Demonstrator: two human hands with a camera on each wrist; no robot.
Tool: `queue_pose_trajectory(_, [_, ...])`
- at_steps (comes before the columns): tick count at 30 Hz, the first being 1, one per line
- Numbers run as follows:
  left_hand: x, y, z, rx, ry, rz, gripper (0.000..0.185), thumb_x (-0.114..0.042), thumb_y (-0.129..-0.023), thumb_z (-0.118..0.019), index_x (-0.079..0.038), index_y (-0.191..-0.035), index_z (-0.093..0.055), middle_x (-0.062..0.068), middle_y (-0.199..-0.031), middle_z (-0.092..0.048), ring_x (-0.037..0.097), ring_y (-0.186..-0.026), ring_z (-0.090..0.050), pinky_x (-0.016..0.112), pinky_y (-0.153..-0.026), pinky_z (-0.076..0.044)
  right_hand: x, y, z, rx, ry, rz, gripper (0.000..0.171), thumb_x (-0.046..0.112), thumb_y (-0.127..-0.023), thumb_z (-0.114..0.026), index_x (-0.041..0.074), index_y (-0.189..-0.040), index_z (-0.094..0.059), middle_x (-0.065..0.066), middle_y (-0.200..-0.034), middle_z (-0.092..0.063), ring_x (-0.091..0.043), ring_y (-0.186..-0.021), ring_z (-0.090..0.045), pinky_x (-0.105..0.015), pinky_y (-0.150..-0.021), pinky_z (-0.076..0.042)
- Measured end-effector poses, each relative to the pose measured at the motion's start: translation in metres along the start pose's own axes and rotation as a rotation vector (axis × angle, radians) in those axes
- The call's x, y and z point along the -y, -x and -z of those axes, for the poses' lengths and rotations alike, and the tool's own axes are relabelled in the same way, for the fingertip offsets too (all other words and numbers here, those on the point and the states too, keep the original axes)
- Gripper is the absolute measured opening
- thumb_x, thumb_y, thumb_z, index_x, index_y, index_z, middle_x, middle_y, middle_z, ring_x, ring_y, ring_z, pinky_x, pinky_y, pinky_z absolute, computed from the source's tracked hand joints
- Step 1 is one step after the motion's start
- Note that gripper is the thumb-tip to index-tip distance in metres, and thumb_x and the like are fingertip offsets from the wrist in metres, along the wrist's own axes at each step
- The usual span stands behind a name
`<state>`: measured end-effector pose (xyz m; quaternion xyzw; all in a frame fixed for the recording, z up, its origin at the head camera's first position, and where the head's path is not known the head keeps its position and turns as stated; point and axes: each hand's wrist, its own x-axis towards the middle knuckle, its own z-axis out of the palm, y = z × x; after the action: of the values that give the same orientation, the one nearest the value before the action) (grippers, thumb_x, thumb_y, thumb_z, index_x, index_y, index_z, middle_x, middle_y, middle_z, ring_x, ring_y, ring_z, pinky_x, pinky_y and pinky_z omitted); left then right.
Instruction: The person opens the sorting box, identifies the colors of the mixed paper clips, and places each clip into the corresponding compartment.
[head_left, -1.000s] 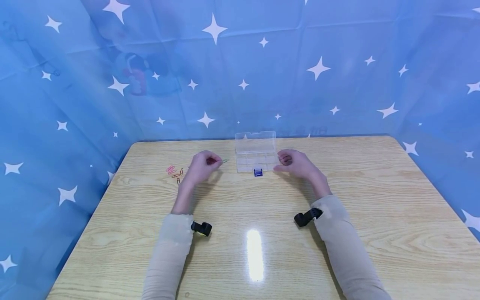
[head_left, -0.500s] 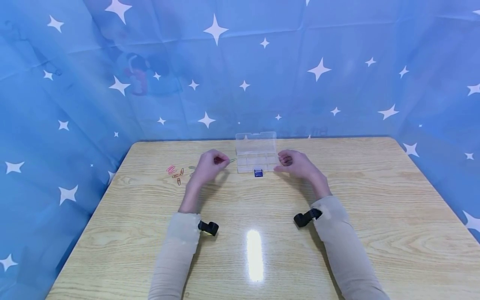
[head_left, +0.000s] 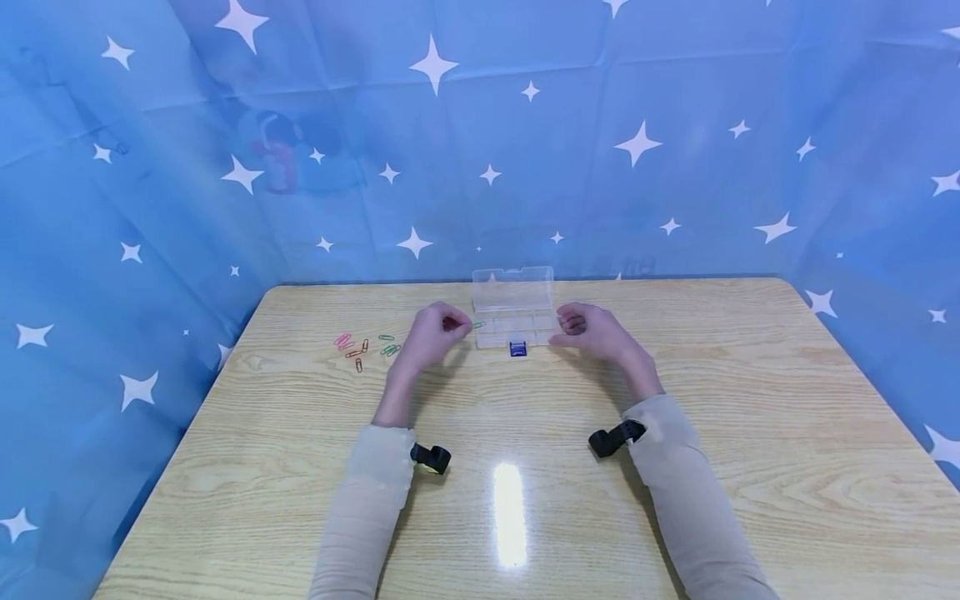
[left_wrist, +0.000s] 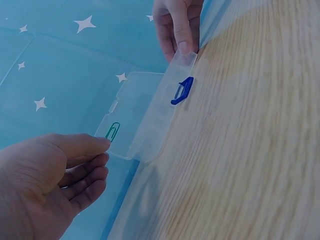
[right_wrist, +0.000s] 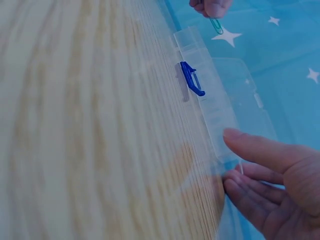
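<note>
A clear plastic compartment box [head_left: 513, 317] with a blue latch [head_left: 517, 348] stands open near the table's far edge, its lid raised behind it. My left hand [head_left: 435, 335] pinches a green paper clip [left_wrist: 113, 131] at the box's left end [left_wrist: 145, 145]. The clip [right_wrist: 216, 25] also shows at the top of the right wrist view. My right hand [head_left: 592, 329] holds the right end of the box [right_wrist: 215, 115], its thumb and fingers curled round the corner. The blue latch [left_wrist: 181, 91] hangs on the front wall.
Several coloured paper clips [head_left: 363, 347] lie scattered on the wooden table [head_left: 517, 433] to the left of my left hand. A blue star-patterned cloth [head_left: 480, 133] hangs behind and at both sides.
My left hand has carried the green clip rightwards from beside the loose clips to the box's left end. The right hand has stayed on the box.
</note>
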<state>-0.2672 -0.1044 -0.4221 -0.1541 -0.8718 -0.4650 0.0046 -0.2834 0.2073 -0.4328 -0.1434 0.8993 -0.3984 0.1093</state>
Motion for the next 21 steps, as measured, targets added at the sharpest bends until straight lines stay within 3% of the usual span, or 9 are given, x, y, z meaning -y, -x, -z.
queue_pose_trajectory(12, [0.001, -0.008, -0.017, 0.005, -0.03, 0.024, 0.01, -0.003, -0.094, -0.069, 0.003, -0.101, -0.073, 0.013, -0.098, -0.068, 0.023, -0.087, -0.063, 0.03, -0.079, -0.055, -0.003, -0.002, 0.0, -0.001, -0.007, -0.006, 0.064, 0.024, -0.093, -0.076, -0.005, -0.143, -0.049, -0.02, -0.128, -0.059, -0.034, -0.12, -0.057, -0.047, -0.104, -0.046])
queue_pose_trajectory(21, [0.008, -0.009, -0.023, 0.003, -0.039, 0.001, 0.012, -0.005, -0.095, -0.069, 0.003, -0.103, -0.074, 0.014, -0.098, -0.07, 0.023, -0.086, -0.065, 0.032, -0.079, -0.055, -0.001, -0.001, 0.0, -0.001, -0.018, -0.009, 0.063, 0.022, -0.093, -0.076, -0.005, -0.142, -0.049, -0.02, -0.128, -0.059, -0.034, -0.119, -0.057, -0.047, -0.104, -0.046])
